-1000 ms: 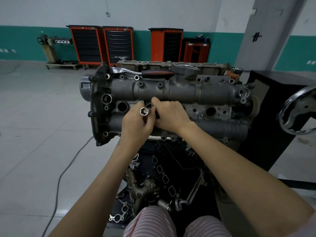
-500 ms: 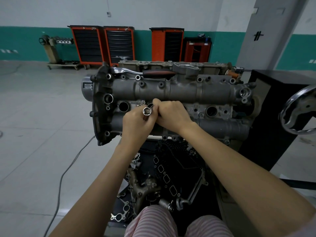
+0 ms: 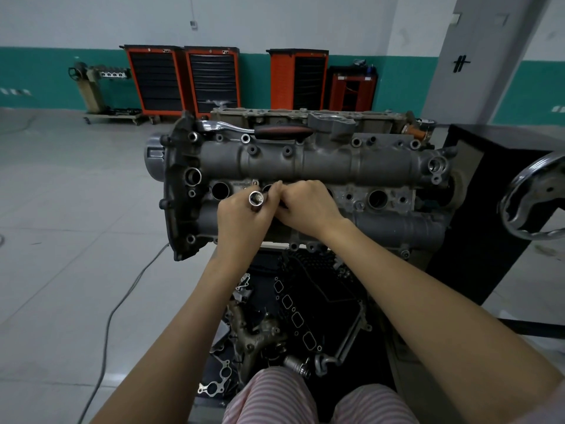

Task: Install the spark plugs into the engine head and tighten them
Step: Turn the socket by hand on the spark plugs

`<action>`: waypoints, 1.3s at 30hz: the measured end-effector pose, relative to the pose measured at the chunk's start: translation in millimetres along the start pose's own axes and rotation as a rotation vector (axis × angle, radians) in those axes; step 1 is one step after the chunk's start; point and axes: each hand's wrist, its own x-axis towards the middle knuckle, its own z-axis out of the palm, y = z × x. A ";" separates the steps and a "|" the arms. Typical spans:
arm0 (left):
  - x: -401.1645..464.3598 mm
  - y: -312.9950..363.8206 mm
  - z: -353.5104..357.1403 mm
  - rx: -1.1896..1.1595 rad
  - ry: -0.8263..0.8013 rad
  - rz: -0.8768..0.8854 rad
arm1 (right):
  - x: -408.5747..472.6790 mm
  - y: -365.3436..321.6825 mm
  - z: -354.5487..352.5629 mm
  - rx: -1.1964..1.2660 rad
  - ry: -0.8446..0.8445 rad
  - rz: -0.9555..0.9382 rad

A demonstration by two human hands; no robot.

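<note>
Facing camera: socket [image 3: 256,198], open end.

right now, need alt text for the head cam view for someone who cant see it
Two bare hands meet over a grey engine head; the left hand grips a chrome socket, the right hand pinches beside it. A ratchet lies on top.

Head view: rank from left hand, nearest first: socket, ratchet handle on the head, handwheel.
1. socket: gripped in the left hand itself.
2. ratchet handle: lying on the engine's far top edge.
3. handwheel: far right edge, past the right hand.
</note>
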 end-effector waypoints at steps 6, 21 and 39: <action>-0.9 -3.6 0.2 0.034 0.007 0.030 | -0.4 6.4 4.5 -0.020 -0.199 0.090; 1.6 -3.0 2.8 0.025 0.023 0.012 | -1.0 6.4 4.8 -0.090 -0.216 0.092; -4.6 -6.9 0.5 -0.081 0.030 0.046 | -1.5 5.1 3.8 -0.045 -0.170 0.099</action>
